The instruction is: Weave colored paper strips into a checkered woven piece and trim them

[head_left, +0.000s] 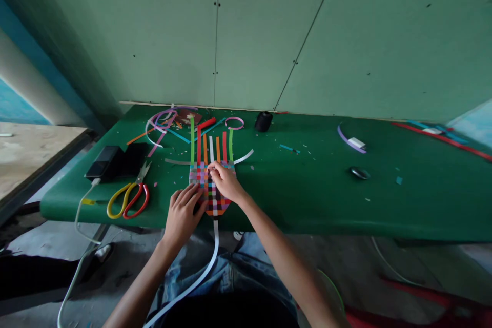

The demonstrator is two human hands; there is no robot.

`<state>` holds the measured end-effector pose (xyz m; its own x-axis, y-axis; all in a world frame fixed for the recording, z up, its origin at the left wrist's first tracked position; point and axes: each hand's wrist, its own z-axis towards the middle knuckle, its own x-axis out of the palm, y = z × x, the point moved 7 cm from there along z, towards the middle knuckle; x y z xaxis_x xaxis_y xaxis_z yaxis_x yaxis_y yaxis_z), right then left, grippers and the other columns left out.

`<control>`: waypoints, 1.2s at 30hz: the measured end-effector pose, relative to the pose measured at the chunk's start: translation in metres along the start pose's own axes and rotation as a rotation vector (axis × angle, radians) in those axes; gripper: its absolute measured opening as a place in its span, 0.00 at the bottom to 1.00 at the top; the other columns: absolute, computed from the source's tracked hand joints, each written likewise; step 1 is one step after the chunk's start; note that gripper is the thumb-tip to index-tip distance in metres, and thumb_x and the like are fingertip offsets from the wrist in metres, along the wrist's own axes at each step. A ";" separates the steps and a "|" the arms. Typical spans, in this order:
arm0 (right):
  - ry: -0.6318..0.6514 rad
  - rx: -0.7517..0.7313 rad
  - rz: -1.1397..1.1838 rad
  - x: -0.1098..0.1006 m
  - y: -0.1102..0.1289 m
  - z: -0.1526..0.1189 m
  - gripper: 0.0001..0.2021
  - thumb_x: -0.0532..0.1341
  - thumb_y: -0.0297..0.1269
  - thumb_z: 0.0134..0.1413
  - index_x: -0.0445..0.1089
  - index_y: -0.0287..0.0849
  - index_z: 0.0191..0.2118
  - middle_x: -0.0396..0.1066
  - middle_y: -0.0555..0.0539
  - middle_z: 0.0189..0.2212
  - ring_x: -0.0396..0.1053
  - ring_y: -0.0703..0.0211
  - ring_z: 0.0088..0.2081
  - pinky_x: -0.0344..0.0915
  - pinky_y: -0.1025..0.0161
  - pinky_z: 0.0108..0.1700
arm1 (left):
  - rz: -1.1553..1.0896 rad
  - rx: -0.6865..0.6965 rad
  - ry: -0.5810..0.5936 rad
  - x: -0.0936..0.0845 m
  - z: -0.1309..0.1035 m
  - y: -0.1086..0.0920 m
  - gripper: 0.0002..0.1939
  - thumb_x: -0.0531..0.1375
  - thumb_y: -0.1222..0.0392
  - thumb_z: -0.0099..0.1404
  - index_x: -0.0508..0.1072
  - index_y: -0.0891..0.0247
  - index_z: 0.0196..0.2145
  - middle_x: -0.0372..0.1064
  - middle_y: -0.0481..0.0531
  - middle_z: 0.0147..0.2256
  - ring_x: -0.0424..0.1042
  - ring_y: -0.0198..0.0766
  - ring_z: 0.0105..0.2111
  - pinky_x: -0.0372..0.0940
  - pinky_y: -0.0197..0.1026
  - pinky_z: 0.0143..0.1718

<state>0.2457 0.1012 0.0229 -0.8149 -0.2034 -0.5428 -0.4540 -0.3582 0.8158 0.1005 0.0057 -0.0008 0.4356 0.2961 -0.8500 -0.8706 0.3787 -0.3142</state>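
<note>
A colourful woven piece of flat strips (pixel 195 171) lies at the table's front edge. Green, red, orange and white strip ends stand out from its far side. My left hand (pixel 185 208) rests on its near left part with the fingers stretched out. On the upper middle of the weave, my right hand (pixel 225 180) has its fingers closed in a pinch at the white strip (pixel 211 148). The fingertips partly hide the exact hold. A long white strip (pixel 216 238) hangs from the weave's near end over my lap.
Scissors with yellow and red handles (pixel 130 197) lie left, beside a black box (pixel 104 162) with a white cable. Behind the weave are loose strips (pixel 165 119), a red-handled tool (pixel 207 123) and a black spool (pixel 263 121). A dark oval object (pixel 359 172) lies right.
</note>
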 end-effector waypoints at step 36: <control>-0.035 0.183 0.399 -0.006 -0.030 0.008 0.08 0.70 0.36 0.59 0.84 0.42 0.43 0.84 0.43 0.39 0.81 0.54 0.38 0.74 0.62 0.39 | 0.018 0.149 -0.086 -0.007 -0.005 -0.027 0.13 0.61 0.55 0.74 0.78 0.57 0.53 0.76 0.58 0.55 0.73 0.51 0.53 0.64 0.58 0.60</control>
<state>0.2610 0.1207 0.0033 -0.9495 -0.2613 -0.1738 -0.1554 -0.0899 0.9838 0.1194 -0.0105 0.0117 0.4438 0.3752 -0.8138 -0.8374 0.4969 -0.2276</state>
